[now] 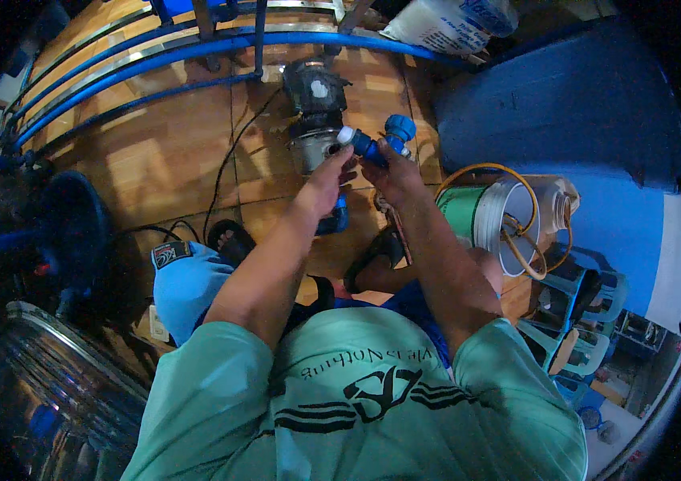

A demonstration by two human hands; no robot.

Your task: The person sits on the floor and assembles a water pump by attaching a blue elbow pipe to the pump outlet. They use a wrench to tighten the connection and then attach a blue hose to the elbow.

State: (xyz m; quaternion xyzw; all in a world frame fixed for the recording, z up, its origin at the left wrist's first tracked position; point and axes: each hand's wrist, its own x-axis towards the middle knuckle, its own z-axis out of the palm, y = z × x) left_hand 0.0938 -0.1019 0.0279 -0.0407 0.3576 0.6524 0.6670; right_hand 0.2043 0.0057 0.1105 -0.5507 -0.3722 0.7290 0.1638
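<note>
A blue plastic pipe fitting (366, 147) with a white end is held up in front of me, over the floor. My right hand (392, 172) grips its blue body, just below a ribbed blue union nut (400, 128). At the white end (346, 135), the fingers of my left hand (331, 180) are curled and pressed close; whether they pinch anything thin there is too small to tell. Behind my hands a water pump (312, 148) with a dark motor (314, 88) stands on the tiles. A blue pipe elbow (335, 216) lies below my left hand, partly hidden by it.
A long reddish tool (398, 232) lies by my right forearm. To the right are a green-and-white bucket (468, 210) with an orange hose (489, 166), a large blue container (533, 104) and stacked plastic stools (577, 301). Blue rails (148, 64) cross the far left; a black cable (228, 156) runs over the tiles.
</note>
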